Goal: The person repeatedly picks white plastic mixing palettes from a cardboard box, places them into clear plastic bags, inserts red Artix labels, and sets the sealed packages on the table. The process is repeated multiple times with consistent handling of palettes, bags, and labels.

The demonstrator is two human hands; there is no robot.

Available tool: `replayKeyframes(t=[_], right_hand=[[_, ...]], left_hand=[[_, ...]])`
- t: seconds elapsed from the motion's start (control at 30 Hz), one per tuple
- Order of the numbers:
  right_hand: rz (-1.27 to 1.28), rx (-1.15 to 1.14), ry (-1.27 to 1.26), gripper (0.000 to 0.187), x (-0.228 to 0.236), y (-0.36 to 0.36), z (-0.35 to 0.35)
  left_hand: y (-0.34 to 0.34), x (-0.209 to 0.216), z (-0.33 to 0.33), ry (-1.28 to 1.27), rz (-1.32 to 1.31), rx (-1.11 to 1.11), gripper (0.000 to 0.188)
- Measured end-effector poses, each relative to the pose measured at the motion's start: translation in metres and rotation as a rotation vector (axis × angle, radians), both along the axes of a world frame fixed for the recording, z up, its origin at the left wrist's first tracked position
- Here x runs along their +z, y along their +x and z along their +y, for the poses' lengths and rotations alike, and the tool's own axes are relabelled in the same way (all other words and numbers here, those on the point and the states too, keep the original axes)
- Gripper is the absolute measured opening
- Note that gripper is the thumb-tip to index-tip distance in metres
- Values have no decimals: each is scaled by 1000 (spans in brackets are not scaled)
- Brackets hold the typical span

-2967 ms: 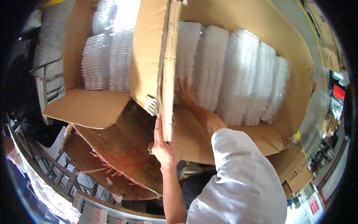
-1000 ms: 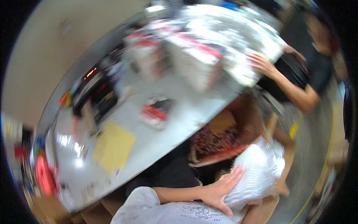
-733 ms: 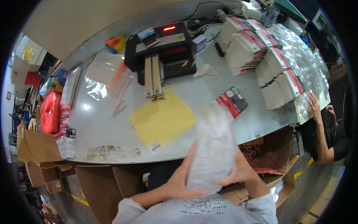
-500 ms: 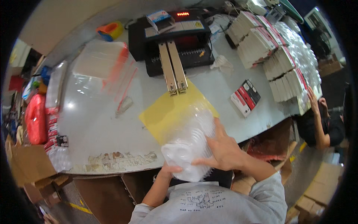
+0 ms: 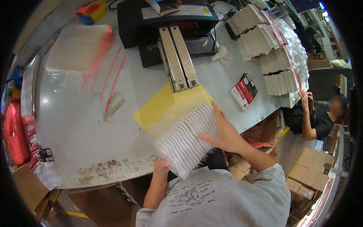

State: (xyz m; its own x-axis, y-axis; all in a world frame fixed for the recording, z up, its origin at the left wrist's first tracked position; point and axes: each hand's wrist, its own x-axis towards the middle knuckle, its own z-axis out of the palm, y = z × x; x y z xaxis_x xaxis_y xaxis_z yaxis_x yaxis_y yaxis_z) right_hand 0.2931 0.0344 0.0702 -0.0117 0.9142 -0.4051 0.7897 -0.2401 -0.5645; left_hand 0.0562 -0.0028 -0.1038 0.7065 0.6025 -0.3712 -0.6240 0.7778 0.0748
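Observation:
A thick stack of nested clear plastic blister shells (image 5: 187,138) lies across my two hands, its ridged edges facing up. My right hand (image 5: 227,134) grips the right side, the thumb on top and the fingers along the far edge. At the near left corner my left hand (image 5: 162,166) is closed on the stack, with some of its fingers hidden. The stack hangs over the table's front edge, partly above a yellow sheet (image 5: 160,108) lying on the table. Just beyond that sheet are two metal rails (image 5: 177,56) that reach out of a black machine (image 5: 130,28).
Clear bags with red strips (image 5: 77,49) lie at the left, near a tape dispenser (image 5: 92,12). One red, black and white card (image 5: 244,91) rests at the right. Piled cards (image 5: 280,81) and more blister shells (image 5: 293,49) stand beyond, where another person's hands (image 5: 305,99) touch the pile.
The stack has turned in my hands: its rounded end face showed before, and now its ridged edges face up. My view has shifted, and the other person shows more fully.

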Motion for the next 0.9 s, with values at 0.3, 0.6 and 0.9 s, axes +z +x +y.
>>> replayKeyframes(t=[0.3, 0.6, 0.9], right_hand=[[196, 52, -5, 109, -24, 14, -1], [150, -206, 442, 98, -37, 9, -21], [310, -366, 818, 101, -41, -12, -67]], left_hand=[[6, 19, 7, 142, 69, 4, 96], [12, 32, 10, 655, 194, -77, 97], [20, 89, -32, 829, 692, -80, 126]])
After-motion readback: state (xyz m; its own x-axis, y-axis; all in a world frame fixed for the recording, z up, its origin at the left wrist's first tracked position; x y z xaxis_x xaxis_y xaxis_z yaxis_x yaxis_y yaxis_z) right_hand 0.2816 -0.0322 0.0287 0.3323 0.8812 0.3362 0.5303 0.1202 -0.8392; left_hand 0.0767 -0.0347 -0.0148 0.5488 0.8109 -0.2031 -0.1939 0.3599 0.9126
